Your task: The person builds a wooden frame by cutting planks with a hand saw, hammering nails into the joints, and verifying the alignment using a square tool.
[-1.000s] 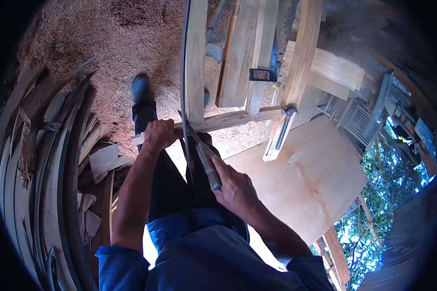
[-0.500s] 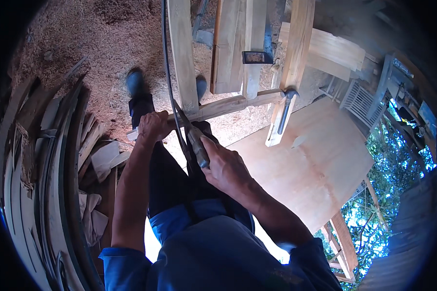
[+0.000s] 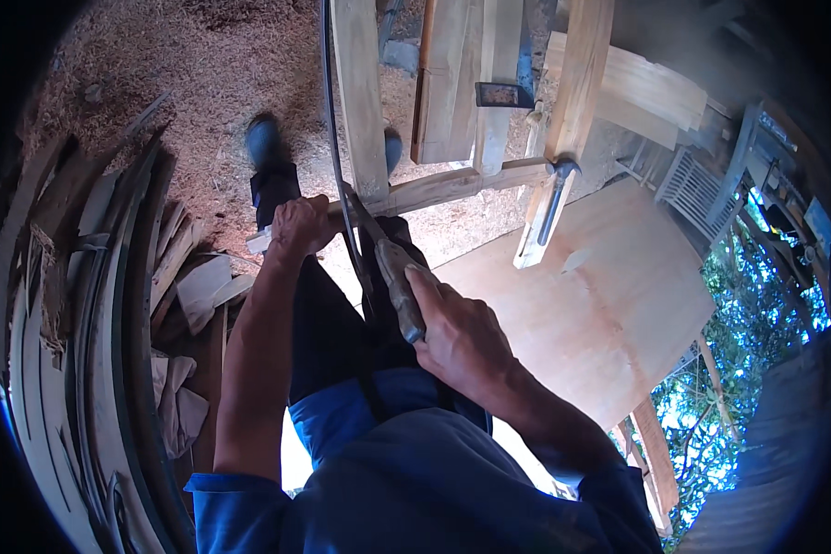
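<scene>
My left hand is closed around the near-left end of a wooden bar, which runs crosswise under several upright timbers. In my right hand is the worn wooden handle of a hand tool. Its narrow dark blade points up and left, meeting the bar just right of my left hand; the exact kind of tool is unclear. A long thin dark strip passes beside the blade. A claw hammer lies against a light timber at the bar's right end.
Long rough boards are stacked at the left, beside wood offcuts and a pale cloth. A plywood sheet lies to the right. Shavings cover the ground. A dark rectangular frame sits among the timbers.
My right hand has drawn the tool back, down and to the right. My left hand stays closed on the bar. The whole view has shifted slightly.
</scene>
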A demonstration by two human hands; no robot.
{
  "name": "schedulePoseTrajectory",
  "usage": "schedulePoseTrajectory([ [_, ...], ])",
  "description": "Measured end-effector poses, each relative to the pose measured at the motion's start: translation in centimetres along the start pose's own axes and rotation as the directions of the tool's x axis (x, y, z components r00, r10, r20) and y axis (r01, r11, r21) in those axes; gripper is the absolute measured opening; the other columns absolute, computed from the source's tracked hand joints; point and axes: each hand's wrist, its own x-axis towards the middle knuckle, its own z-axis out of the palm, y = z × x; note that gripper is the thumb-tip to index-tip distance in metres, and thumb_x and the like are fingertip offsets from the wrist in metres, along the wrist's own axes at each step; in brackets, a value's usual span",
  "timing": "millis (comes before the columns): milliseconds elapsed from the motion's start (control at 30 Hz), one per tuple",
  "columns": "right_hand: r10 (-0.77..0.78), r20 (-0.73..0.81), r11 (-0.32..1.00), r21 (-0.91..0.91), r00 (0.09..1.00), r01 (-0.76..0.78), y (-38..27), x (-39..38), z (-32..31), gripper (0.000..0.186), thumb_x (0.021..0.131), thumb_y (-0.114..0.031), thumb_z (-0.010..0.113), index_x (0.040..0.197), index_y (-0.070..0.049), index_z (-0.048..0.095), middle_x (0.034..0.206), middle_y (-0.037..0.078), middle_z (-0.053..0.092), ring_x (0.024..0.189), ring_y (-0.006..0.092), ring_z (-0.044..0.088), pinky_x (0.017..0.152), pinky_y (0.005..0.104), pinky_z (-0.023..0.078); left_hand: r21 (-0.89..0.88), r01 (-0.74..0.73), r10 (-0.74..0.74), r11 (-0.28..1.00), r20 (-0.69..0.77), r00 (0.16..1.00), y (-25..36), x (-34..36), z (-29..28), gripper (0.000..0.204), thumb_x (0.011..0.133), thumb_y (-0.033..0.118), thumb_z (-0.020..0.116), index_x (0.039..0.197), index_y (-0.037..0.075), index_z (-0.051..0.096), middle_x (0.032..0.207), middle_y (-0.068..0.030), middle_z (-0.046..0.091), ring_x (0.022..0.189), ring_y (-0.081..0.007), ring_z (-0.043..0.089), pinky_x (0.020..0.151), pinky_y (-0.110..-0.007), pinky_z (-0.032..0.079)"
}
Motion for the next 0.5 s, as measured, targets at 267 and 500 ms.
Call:
schedulePoseTrajectory([
  [267,-0.01,-0.05,0.998,0.068,0.999,0.013,0.3,2.6,1.7,0.061,0.076,-0.006,0.071,0.129,0.005,0.043,0.102,0.027,0.064,0.089,0.0433,0.066,0.078,0.0483,0.056,0.04,0.004,-0.004,0.999,-0.008,1.0,-0.1,-0.4,-0.1,0.052,0.081,0.062,0.065,0.1,0.014,0.074,0.097,-0.0165,0.072,0.092,-0.0364,0.07,0.079,-0.047,0.055],
  [500,0.049,-0.014,0.999,0.02,0.999,-0.049,1.5,5.9,2.9,0.066,0.075,-0.007,0.071,0.134,0.004,0.042,0.097,0.025,0.066,0.088,0.042,0.067,0.078,0.0487,0.054,-0.044,-0.094,0.086,0.995,-0.164,0.983,0.2,0.2,0.0,0.046,0.081,0.051,0.066,0.087,0.006,0.067,0.083,-0.0218,0.07,0.083,-0.0403,0.069,0.074,-0.051,0.053],
])
